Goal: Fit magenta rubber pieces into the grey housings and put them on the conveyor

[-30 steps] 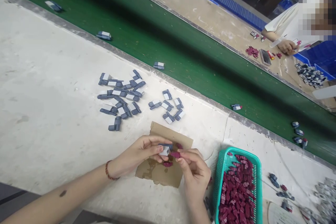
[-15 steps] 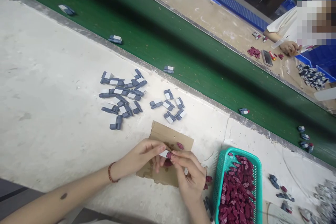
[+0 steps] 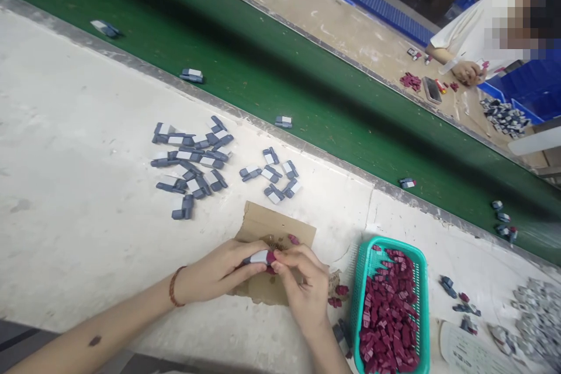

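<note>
Over a piece of brown cardboard (image 3: pixel 258 219), my left hand (image 3: pixel 219 269) is closed on a blue-grey and white part (image 3: pixel 258 257), held between thumb and fingers. My right hand (image 3: pixel 302 286) pinches a small maroon piece (image 3: pixel 270 258) against the right end of that part. Another maroon piece (image 3: pixel 293 239) lies on the cardboard. To the right stands a green basket (image 3: pixel 423 298) full of maroon pieces. Several blue-grey and white parts (image 3: pixel 188 155) are grouped on the white table, with a smaller group (image 3: pixel 272 174) beside them.
A green conveyor belt (image 3: pixel 245 76) runs diagonally behind the table, carrying scattered parts. Across it a person's hand (image 3: pixel 468 72) is at work near maroon pieces and a phone (image 3: pixel 432 90). Pale grey parts (image 3: pixel 541 310) are heaped at the right, near a white oval plate (image 3: pixel 468 350).
My left hand has turned, its fingers now lying along the part, and the part's blue-grey end shows. The whole view has shifted slightly. Both hands stay together over the cardboard.
</note>
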A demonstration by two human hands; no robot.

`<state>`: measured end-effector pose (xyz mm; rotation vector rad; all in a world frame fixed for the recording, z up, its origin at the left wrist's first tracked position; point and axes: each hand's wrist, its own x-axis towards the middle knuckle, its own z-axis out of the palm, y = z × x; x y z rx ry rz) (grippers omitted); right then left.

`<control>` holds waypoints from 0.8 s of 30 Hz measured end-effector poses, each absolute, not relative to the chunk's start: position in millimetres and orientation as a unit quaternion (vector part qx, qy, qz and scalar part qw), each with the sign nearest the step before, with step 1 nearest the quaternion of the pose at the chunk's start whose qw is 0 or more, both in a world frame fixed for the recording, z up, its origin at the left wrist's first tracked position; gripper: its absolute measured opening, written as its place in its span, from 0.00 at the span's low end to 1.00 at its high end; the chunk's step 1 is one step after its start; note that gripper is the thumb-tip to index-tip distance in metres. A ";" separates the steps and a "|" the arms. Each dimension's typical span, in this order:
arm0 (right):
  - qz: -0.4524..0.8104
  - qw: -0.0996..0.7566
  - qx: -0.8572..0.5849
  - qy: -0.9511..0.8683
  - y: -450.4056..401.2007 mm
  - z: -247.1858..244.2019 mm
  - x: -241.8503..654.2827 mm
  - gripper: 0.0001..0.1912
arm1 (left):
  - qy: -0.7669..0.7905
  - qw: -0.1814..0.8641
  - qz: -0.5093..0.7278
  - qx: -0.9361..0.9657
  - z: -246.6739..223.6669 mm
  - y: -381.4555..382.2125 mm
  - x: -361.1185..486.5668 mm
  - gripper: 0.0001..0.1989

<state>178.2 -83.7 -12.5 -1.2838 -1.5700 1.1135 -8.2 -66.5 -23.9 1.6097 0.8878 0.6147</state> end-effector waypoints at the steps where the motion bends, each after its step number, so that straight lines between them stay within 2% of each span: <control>1: 0.435 0.405 -0.504 -0.627 -85.0 -12.5 176.0 0.07 | 0.379 0.562 0.256 0.689 -24.5 -67.5 -8.5 0.11; 4: 0.427 0.402 -0.487 -0.647 -88.7 -8.7 171.5 0.08 | 0.392 0.533 0.260 0.703 -30.7 -73.7 -9.1 0.10; 7: 0.392 0.408 -0.461 -0.683 -92.2 4.7 180.3 0.09 | 0.414 0.476 0.316 0.709 -41.4 -82.0 -13.3 0.09; 9: 0.322 0.419 -0.479 -0.701 -94.5 17.8 200.4 0.11 | 0.448 0.434 0.353 0.698 -48.0 -85.3 -19.0 0.09; 11: 0.228 0.403 -0.558 -0.688 -95.3 29.6 232.6 0.12 | 0.494 0.396 0.368 0.681 -52.6 -85.5 -24.9 0.10; 14: 0.111 0.272 -0.667 -0.684 -90.9 34.0 288.5 0.11 | 0.538 0.365 0.377 0.660 -55.4 -82.1 -28.3 0.11; 18: 0.055 0.109 -0.664 -0.737 -79.6 13.9 333.2 0.15 | 0.535 0.380 0.371 0.657 -49.2 -76.6 -21.0 0.11; 21: 0.038 0.077 -0.653 -0.752 -74.2 -2.2 338.1 0.14 | 0.520 0.381 0.360 0.674 -36.5 -68.3 -13.3 0.12; 24: 0.032 0.093 -0.650 -0.753 -73.3 -6.2 336.9 0.15 | 0.480 0.383 0.323 0.720 -19.7 -45.4 -2.2 0.13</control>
